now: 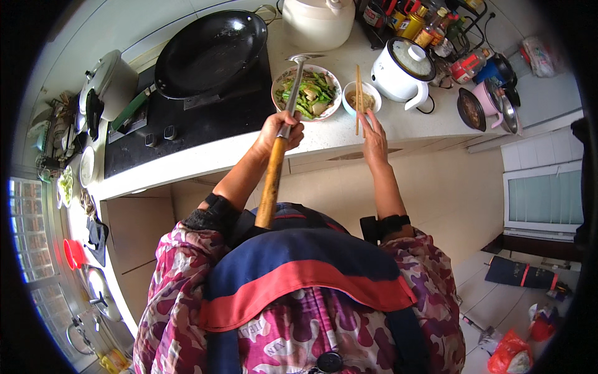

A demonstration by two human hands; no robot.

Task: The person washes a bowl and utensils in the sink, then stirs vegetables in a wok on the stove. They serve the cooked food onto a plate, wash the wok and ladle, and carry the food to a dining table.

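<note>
My left hand (283, 132) is closed around the metal shank of a wok spatula (270, 184). Its wooden handle points toward me, and its metal head is at the far rim of a patterned bowl (337, 99) of stir-fried green vegetables and pale slices (314, 93). At the front ends of a pair of wooden chopsticks (359, 93) is my right hand (373, 138), fingers extended; whether it grips them is unclear. The chopsticks lie across a small white bowl (348, 106) with yellowish food inside.
A black wok (210, 53) stands on the black cooktop (196, 124), beside a pressure cooker (114, 86). Behind the bowls is a cream pot (317, 23). To the right are a white electric cooker (395, 77), bottles (413, 23), a dark oval dish (469, 110) and a pink pan (486, 99).
</note>
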